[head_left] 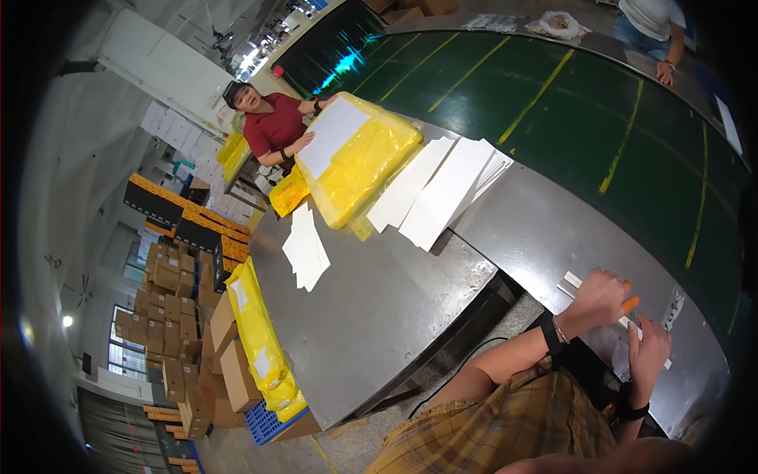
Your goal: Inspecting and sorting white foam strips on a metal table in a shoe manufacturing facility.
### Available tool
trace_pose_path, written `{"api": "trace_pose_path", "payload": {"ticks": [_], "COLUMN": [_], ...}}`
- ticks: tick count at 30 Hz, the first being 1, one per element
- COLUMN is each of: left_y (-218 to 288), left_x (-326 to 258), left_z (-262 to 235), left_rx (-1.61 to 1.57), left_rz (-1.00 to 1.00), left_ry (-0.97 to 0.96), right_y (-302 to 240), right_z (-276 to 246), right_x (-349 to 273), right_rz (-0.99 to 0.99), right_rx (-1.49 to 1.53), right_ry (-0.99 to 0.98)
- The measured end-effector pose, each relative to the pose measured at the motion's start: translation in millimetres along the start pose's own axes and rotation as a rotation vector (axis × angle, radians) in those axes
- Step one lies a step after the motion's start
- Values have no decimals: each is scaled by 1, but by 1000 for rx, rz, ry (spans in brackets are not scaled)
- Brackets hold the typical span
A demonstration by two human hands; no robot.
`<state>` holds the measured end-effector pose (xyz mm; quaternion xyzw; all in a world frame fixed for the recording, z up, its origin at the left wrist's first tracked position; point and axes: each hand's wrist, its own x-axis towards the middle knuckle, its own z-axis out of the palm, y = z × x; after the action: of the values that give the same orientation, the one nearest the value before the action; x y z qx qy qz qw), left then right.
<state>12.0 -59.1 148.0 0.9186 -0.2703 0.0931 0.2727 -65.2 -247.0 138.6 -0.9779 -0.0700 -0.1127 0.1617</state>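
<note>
My left hand (pixel 594 299) is closed over a narrow white strip (pixel 569 282) at the metal table's right part. Orange covers sit on two of its fingertips. The strip's far end sticks out beyond my knuckles. Just to the right and nearer, my right hand (pixel 651 347) is closed on the strip's other part, fingers bent and partly hidden. Both wrists wear black bands. Beside my right hand lies a crumpled clear plastic piece (pixel 621 362). A small printed label (pixel 673 310) is on the metal surface past the hands.
Across the metal table (pixel 347 316), a person in a red shirt (pixel 276 122) holds a large yellow plastic package (pixel 371 150). White paper sheets (pixel 450 193) lie near it. A green conveyor belt (pixel 553 95) runs behind. Yellow packages (pixel 264 340) and cardboard boxes (pixel 237 371) stand left. Another person (pixel 651 24) stands far right.
</note>
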Motion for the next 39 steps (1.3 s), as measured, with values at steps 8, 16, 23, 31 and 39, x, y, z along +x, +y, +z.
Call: {"api": "trace_pose_path", "payload": {"ticks": [8,16,23,31,39], "left_y": [1,1,1,2,4], "left_x": [0,0,-1,-3,-8], "left_z": [-1,1,0,0,-1], "left_rx": [-4,-2,-2,-9,-2], "left_rz": [-9,-12,-17,-17,5], "left_ry": [-18,-5,-38,-29,31], "right_y": [-3,-1,1,-7,-3], "right_z": [0,1,0,-9,-1], "right_x": [-2,-3,-3,0,-5], "right_rz": [-2,30,96,146,198], "right_rx": [-5,13,23,13,45], "right_ry": [20,-12,-42,-131,-90]}}
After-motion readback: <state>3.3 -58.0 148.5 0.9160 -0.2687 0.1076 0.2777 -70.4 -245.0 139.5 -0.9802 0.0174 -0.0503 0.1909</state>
